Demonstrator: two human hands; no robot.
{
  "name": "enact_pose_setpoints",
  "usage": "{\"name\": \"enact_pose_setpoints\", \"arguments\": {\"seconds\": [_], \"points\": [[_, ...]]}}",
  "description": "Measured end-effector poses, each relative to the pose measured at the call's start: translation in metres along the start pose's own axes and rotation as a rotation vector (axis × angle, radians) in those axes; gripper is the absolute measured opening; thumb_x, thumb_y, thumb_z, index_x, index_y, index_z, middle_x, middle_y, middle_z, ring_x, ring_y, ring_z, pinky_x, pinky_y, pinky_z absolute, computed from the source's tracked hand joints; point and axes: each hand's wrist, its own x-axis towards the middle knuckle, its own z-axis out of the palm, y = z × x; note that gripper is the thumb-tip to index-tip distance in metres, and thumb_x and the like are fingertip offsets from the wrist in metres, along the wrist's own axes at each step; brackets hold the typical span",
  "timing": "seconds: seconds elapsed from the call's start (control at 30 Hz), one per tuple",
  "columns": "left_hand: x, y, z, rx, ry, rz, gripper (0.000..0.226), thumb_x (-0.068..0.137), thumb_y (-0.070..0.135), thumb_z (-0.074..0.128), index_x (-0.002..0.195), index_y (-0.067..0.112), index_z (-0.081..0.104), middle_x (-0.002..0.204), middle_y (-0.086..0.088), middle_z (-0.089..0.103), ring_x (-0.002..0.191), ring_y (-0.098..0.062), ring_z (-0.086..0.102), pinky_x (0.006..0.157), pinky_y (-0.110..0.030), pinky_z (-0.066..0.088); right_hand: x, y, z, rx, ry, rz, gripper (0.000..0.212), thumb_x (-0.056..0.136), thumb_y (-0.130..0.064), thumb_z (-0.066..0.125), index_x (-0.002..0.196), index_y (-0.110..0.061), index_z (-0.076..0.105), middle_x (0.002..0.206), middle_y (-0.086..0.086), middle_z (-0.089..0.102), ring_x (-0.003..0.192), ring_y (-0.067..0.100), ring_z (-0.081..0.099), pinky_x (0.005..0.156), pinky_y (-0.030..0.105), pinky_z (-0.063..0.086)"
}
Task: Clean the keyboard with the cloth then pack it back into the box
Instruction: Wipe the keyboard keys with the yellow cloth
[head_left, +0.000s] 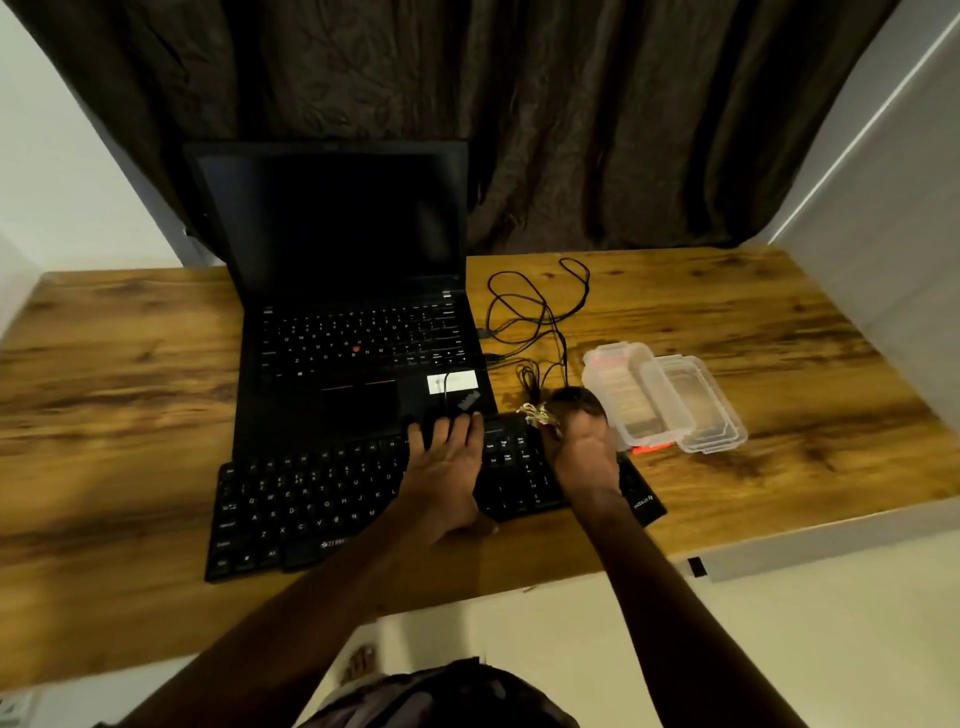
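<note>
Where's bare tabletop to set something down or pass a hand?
Free: table left of laptop and keyboard; far right beyond the clear containers; back right behind the cables. Crowded: between laptop and containers, with cables, left hand and right hand gripping a bundle.

Keyboard (311, 509): black, flat on table (130, 415), before open laptop (353, 291).
Left hand (447, 457): fingers straight, resting on keyboard.
Right hand (584, 447): gripping dark item (574, 400), identity unclear.
Containers (691, 410): clear, beside right hand.
</note>
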Motion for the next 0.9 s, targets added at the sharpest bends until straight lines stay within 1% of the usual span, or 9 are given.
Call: {"name": "enact_pose_setpoints", "arguments": {"seconds": [0.13,0.27,0.33,0.43,0.53,0.63,0.73,0.83,0.9], "points": [[0.004,0.001,-0.002,0.028,-0.006,0.002,0.148,0.051,0.074,0.080,0.156,0.010,-0.003,0.160,-0.003,0.013,0.143,-0.029,0.017,0.118,-0.057,0.007,-0.002,-0.006,0.000,0.054,0.023,-0.096,0.037,0.095,-0.026,0.058,0.132,-0.019,0.057,0.128,0.009,0.059,0.117,0.025,0.052,0.101,0.035,0.044],[0.004,-0.001,-0.002,0.023,-0.028,0.006,0.148,0.051,0.074,0.079,0.156,0.010,-0.004,0.161,-0.007,0.010,0.145,-0.030,0.015,0.118,-0.057,0.003,0.000,0.013,-0.005,0.082,0.074,0.042,0.036,0.096,-0.030,0.058,0.128,-0.014,0.058,0.122,0.013,0.057,0.113,0.026,0.050,0.096,0.032,0.041],[0.004,-0.001,-0.002,0.027,-0.026,0.008,0.149,0.051,0.075,0.079,0.156,0.009,-0.004,0.161,-0.008,0.011,0.144,-0.030,0.016,0.119,-0.057,0.002,0.000,0.015,-0.006,0.073,0.079,0.060,0.036,0.098,-0.031,0.057,0.128,-0.012,0.057,0.123,0.015,0.056,0.114,0.027,0.049,0.096,0.032,0.039],[0.005,0.000,-0.002,0.048,-0.029,0.010,0.149,0.051,0.075,0.079,0.156,0.009,-0.003,0.160,-0.008,0.013,0.144,-0.030,0.017,0.120,-0.057,0.002,-0.004,0.001,-0.004,0.051,-0.011,-0.018,0.038,0.099,-0.031,0.052,0.131,-0.011,0.053,0.129,0.011,0.054,0.121,0.028,0.048,0.103,0.037,0.040],[0.006,0.001,-0.002,0.063,-0.027,0.004,0.149,0.050,0.076,0.079,0.156,0.009,-0.003,0.160,-0.008,0.014,0.144,-0.029,0.018,0.120,-0.057,0.001,-0.005,-0.003,-0.002,0.098,0.020,-0.112,0.035,0.093,-0.027,0.059,0.129,-0.029,0.058,0.126,0.005,0.059,0.114,0.022,0.054,0.097,0.035,0.048],[0.007,0.001,-0.001,0.051,-0.032,-0.002,0.149,0.050,0.076,0.078,0.156,0.010,-0.003,0.161,-0.007,0.012,0.145,-0.029,0.016,0.119,-0.056,-0.003,-0.004,0.008,-0.010,0.119,0.056,-0.066,0.034,0.095,-0.024,0.060,0.129,-0.021,0.060,0.120,0.009,0.060,0.110,0.024,0.052,0.093,0.034,0.046],[0.006,0.001,-0.001,0.047,-0.032,-0.009,0.149,0.050,0.076,0.078,0.156,0.011,-0.003,0.161,-0.006,0.012,0.144,-0.029,0.016,0.119,-0.056,-0.004,-0.003,0.015,-0.011,0.084,0.041,-0.015,0.033,0.098,-0.024,0.055,0.129,-0.012,0.058,0.121,0.014,0.058,0.112,0.030,0.050,0.099,0.038,0.042],[0.005,0.001,0.000,0.045,-0.020,-0.006,0.149,0.050,0.076,0.078,0.156,0.010,-0.002,0.160,-0.006,0.013,0.144,-0.028,0.017,0.119,-0.056,-0.005,-0.002,0.015,-0.010,0.100,0.028,-0.086,0.036,0.093,-0.018,0.059,0.129,-0.023,0.059,0.123,0.009,0.061,0.113,0.030,0.054,0.099,0.043,0.045],[0.004,0.001,0.000,0.039,-0.014,-0.008,0.148,0.050,0.076,0.078,0.157,0.011,-0.001,0.160,-0.005,0.014,0.144,-0.028,0.018,0.119,-0.057,-0.004,-0.005,0.015,-0.012,0.135,0.024,-0.168,0.039,0.090,-0.014,0.063,0.127,-0.027,0.062,0.124,0.007,0.062,0.115,0.029,0.054,0.098,0.042,0.047]]}}
